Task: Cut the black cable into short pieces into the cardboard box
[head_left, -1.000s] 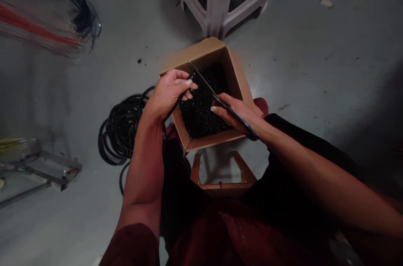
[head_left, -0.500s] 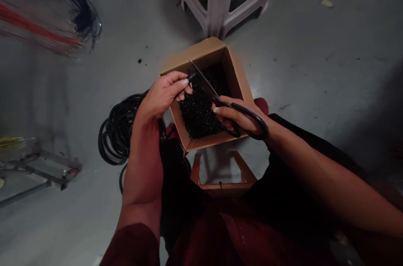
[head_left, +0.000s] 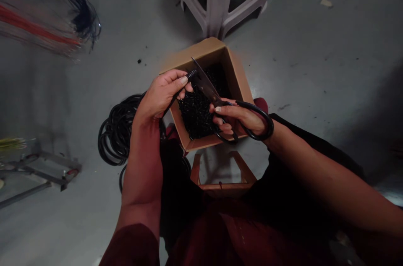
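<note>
The left hand (head_left: 163,94) is closed on a black tube (head_left: 191,75), pinched between thumb and fingers, with its end just beside the blades of the black-handled scissors (head_left: 204,87). The right hand (head_left: 239,118) grips those scissors through the loops. The light is poor, so I can't tell whether the blades touch the tube. Beneath the hands, chopped black pieces (head_left: 197,115) fill a cardboard box (head_left: 234,71). Farther off, I see a coil of black tubing (head_left: 116,131) on the concrete floor (head_left: 315,69) and a plastic stool (head_left: 217,1) past the box.

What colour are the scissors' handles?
The scissors' handles are black; the head view shows them best.
</note>
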The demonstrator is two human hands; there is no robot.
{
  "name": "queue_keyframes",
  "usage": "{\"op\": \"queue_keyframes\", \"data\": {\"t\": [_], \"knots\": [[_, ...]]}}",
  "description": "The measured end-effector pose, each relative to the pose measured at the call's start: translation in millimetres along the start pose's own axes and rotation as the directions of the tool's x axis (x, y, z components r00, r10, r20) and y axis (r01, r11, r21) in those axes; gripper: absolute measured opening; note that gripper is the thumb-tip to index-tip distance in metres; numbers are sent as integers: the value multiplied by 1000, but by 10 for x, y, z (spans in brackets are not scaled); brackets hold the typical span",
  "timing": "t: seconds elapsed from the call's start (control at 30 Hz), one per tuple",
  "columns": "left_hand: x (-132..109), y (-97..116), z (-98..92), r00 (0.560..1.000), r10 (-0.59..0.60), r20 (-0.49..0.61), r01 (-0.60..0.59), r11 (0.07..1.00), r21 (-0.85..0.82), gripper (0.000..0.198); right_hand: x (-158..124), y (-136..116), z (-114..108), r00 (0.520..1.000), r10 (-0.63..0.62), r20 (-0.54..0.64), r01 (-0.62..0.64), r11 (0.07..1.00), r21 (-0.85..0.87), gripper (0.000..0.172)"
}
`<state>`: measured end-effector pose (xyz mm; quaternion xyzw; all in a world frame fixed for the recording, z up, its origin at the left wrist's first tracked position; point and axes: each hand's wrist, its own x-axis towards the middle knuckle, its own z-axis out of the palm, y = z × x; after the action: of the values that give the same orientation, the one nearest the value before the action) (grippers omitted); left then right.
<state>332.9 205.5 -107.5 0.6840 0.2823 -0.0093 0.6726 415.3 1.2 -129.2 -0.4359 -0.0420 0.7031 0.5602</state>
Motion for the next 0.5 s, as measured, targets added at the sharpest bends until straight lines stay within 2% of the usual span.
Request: {"op": "queue_keyframes", "data": {"t": [0.07,0.13,0.23,0.33,0.5], "knots": [[4,-5,6,1000,6,-4,-6,1000,-9,16,0,-1,0,999,-32,-10,31,998,-55,27],[13,-18,10,1000,9,-15,-8,1000,6,17,5,-7,-8,992,-116,-48,103,971,-217,26],[30,-41,15,1000,1,-19,0,997,71,18,16,-26,-25,953,-276,-127,165,822,-544,22],[43,-58,17,1000,-7,9,6,992,126,20,19,-55,-24,928,-339,-157,132,690,-712,22],[53,-81,6,1000,8,24,-10,993,120,17,22,-72,-9,914,-345,-212,38,594,-804,27]]}}
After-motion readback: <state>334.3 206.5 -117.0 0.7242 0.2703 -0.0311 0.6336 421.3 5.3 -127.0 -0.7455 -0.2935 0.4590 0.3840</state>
